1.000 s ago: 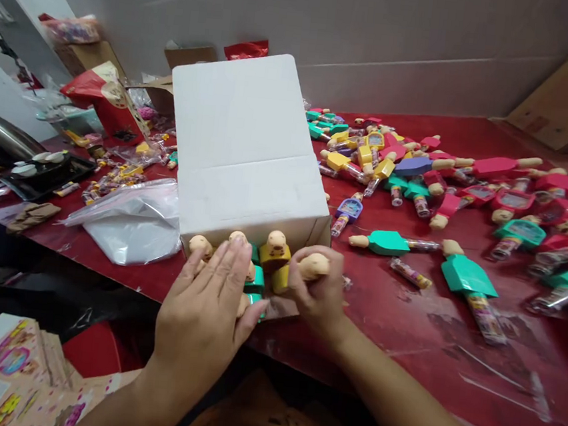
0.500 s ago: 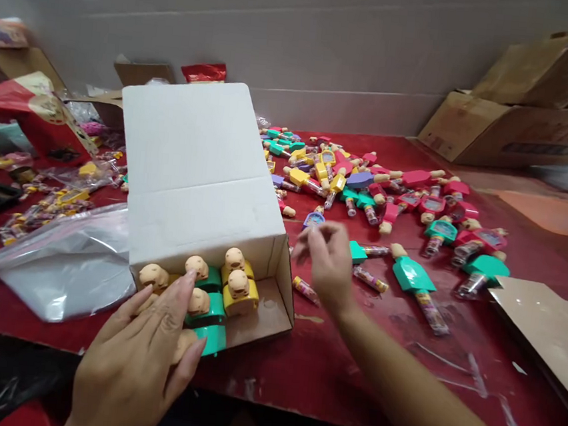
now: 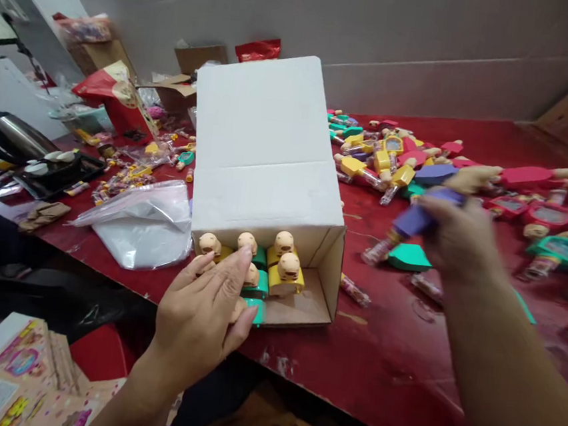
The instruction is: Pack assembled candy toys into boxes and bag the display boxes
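Your right grip (image 3: 465,240) is closed round a purple toy (image 3: 418,216), right of the part-filled box (image 3: 272,131); your left grip (image 3: 205,299) spreads open over packed toys (image 3: 286,279). Many loose toys (image 3: 402,176) lie outside, at right.

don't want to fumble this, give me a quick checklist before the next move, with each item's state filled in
1. Right hand has a grip on the purple toy: ok, though both are blurred.
2. Purple toy is over the box: not ok, it is to the right of it, above the red table.
3. Lid is out of the way: ok, it is open and tilted back.
4. Box floor shows beside the two yellow toys: ok, bare cardboard to their right.
5. Toys under the left hand all sit straight: cannot tell, the hand covers several.
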The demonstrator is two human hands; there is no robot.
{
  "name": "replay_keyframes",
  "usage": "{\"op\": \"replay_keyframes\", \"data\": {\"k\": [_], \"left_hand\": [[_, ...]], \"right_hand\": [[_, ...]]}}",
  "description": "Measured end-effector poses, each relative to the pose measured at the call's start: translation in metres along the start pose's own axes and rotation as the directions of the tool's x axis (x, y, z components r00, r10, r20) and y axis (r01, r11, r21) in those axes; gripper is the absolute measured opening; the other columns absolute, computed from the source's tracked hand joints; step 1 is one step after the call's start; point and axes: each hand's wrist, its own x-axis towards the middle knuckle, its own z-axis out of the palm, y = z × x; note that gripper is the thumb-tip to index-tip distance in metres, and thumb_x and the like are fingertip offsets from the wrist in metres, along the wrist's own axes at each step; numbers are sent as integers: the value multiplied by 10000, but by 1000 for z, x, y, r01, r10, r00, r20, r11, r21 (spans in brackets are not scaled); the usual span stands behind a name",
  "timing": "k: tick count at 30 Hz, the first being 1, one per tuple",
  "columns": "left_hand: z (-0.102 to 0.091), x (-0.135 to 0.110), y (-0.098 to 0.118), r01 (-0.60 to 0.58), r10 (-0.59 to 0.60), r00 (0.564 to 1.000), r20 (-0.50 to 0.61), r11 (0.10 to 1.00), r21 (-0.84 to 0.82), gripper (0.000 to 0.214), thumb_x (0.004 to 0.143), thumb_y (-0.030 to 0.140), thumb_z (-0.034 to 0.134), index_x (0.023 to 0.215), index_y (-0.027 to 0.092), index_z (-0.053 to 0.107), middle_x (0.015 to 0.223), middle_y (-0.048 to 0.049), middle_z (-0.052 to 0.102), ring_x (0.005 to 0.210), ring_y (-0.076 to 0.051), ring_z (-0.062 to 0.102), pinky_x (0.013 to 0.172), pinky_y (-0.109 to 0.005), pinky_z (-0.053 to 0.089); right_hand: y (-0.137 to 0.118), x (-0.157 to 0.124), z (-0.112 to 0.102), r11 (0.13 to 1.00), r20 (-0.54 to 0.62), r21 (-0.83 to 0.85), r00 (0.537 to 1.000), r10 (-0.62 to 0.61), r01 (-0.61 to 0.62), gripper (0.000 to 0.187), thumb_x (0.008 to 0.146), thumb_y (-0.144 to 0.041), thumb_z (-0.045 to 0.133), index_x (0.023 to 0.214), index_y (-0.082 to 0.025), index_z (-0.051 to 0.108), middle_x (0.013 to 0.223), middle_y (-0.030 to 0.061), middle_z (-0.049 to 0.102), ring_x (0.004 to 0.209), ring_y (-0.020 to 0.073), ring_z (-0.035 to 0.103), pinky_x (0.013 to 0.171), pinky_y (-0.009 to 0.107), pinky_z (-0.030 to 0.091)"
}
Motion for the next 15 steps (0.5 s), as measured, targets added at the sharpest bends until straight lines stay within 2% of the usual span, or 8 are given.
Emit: {"op": "replay_keyframes", "data": {"k": [2,3,5,6,9,12,15], "left_hand": [[1,0,0,-2,2,1000,-18,1000,-9,521,896,252,427,1356,20,350,1187,-149,613,1018,-200,623,1001,-364,367],[2,0,0,-8,7,1000,-27,1000,-12,526,892,250,431,1359,22,347,1189,-147,612,1018,-201,624,997,-365,372],[2,0,0,-17,16,999,-41,1000,-15,532,885,244,440,1359,19,348,1187,-147,613,1010,-201,627,989,-364,379],[3,0,0,-17,16,999,-47,1000,-14,533,884,243,443,1356,15,351,1180,-148,617,1000,-201,631,984,-364,381],[2,0,2,10,-11,999,-49,1000,-8,533,888,252,437,1361,25,346,1172,-142,622,973,-192,640,968,-360,385],[3,0,4,20,-20,999,-33,1000,5,542,897,257,425,1380,39,313,1176,-138,621,986,-189,635,958,-359,381],[4,1,6,23,-23,1000,-8,1000,0,555,902,268,424,1384,23,299,1175,-150,620,994,-199,631,958,-364,374]], "right_hand": [[-22,-43,-14,984,-92,178,996,-10,26,144,721,-323,591,768,-192,552,754,37,501,656,167,507,525,268,425],[-28,-68,-15,975,-125,212,991,-37,63,156,796,-340,562,775,-186,567,768,45,502,649,163,505,516,265,426],[-27,-117,-2,918,-146,348,978,-147,190,190,846,-382,605,911,-213,546,779,14,485,631,151,503,559,280,474],[-22,-138,8,901,-71,383,979,-193,205,259,847,-438,617,968,-229,523,796,9,490,649,161,519,563,291,483],[-3,-171,40,915,66,142,918,-390,378,287,844,-468,595,947,-214,510,811,22,511,718,190,527,628,341,488],[2,-174,56,870,168,-86,868,-468,486,229,850,-399,600,857,-191,502,788,38,509,761,202,500,681,356,474],[-4,-172,65,763,211,-218,792,-572,609,224,902,-384,562,914,-192,447,835,54,489,763,208,495,662,355,484]]}}
